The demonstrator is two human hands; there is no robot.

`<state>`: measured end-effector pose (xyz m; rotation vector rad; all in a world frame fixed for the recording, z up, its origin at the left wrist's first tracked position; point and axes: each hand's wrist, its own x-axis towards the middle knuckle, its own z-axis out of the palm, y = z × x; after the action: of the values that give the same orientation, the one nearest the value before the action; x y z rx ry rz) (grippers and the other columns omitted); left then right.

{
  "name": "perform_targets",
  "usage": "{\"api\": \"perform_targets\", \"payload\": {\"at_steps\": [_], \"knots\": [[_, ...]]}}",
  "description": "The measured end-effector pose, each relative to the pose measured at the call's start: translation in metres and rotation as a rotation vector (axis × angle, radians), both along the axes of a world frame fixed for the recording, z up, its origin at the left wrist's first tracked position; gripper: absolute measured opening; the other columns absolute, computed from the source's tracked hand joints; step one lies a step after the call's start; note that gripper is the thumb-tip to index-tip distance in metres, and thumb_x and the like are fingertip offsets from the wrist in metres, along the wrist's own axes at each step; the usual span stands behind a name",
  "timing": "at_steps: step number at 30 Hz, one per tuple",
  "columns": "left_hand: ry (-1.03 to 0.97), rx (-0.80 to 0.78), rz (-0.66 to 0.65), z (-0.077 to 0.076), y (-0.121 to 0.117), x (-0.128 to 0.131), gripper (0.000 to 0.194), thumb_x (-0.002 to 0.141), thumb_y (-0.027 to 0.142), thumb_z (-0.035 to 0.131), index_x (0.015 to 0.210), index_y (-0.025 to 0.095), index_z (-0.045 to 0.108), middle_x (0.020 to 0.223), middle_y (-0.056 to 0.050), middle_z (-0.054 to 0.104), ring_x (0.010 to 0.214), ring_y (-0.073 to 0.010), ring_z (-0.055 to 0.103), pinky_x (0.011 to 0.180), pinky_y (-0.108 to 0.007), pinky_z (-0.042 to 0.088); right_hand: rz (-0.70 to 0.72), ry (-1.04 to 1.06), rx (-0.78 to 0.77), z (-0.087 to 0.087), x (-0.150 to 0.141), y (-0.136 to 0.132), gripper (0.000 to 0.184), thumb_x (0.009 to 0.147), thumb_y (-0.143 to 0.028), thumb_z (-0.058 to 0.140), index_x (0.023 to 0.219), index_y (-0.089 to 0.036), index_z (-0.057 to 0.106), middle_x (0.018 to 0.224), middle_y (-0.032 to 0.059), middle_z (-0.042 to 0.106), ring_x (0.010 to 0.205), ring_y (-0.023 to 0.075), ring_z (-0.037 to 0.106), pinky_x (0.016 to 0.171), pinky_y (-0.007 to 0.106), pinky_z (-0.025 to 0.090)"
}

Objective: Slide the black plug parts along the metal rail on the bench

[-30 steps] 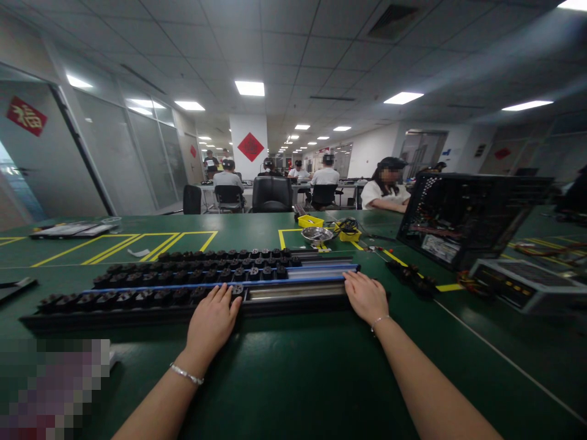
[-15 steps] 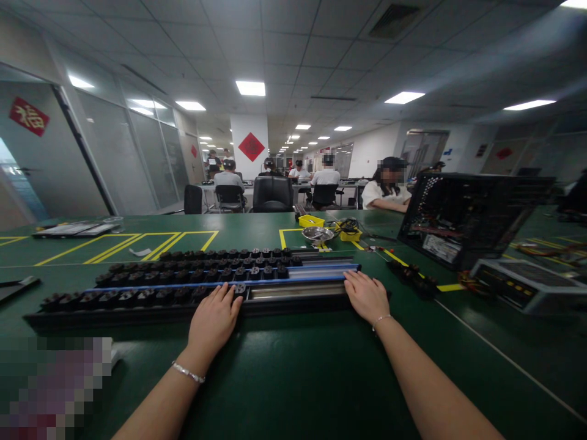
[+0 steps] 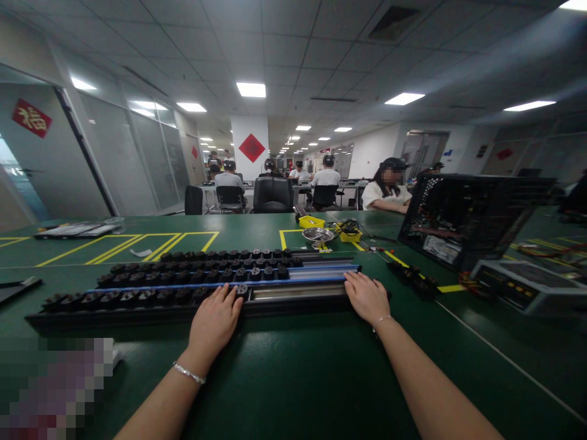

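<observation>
Three long black rails [image 3: 293, 292] with blue edges lie side by side across the green table [image 3: 298, 379], each carrying a row of several black socket modules [image 3: 151, 296]. My left hand [image 3: 213, 322] rests flat on the nearest rail, fingers stretched out and touching the last module in that row. My right hand [image 3: 367, 297] lies open over the right end of the same rail, fingers spread. Neither hand holds anything.
An open black computer case [image 3: 463, 217] and a grey box [image 3: 527, 282] stand at the right. Loose black modules [image 3: 413, 278] lie beside my right hand. Yellow bins [image 3: 310, 221] and a metal bowl [image 3: 318, 235] sit behind. Several people sit at far desks.
</observation>
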<state>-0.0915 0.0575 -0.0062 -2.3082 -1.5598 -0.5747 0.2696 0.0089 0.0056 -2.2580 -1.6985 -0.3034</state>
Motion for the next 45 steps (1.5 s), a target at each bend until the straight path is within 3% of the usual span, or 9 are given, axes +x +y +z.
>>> {"api": "perform_targets", "payload": {"at_steps": [19,45], "knots": [[0.084,0.005,0.028,0.0034,-0.0021,0.0013,0.052,0.092,0.039,0.023,0.122,0.012,0.057,0.131,-0.015,0.053,0.123,-0.0259,0.048,0.097,-0.04,0.041,-0.004,-0.008,0.008,-0.0018,0.0004,0.0009,0.048,0.091,-0.038,0.022,0.127,-0.027,0.053,0.137,-0.002,0.048,0.128,0.0176,0.039,0.104,0.042,0.025],[0.017,0.023,0.076,0.0018,-0.0029,0.0029,0.048,0.091,0.042,0.029,0.123,0.018,0.056,0.131,-0.013,0.054,0.121,-0.0265,0.049,0.096,-0.041,0.041,0.001,0.003,0.008,-0.0005,0.0004,-0.0003,0.048,0.091,-0.039,0.023,0.127,-0.028,0.053,0.137,-0.0014,0.048,0.128,0.0178,0.038,0.105,0.042,0.024]]}}
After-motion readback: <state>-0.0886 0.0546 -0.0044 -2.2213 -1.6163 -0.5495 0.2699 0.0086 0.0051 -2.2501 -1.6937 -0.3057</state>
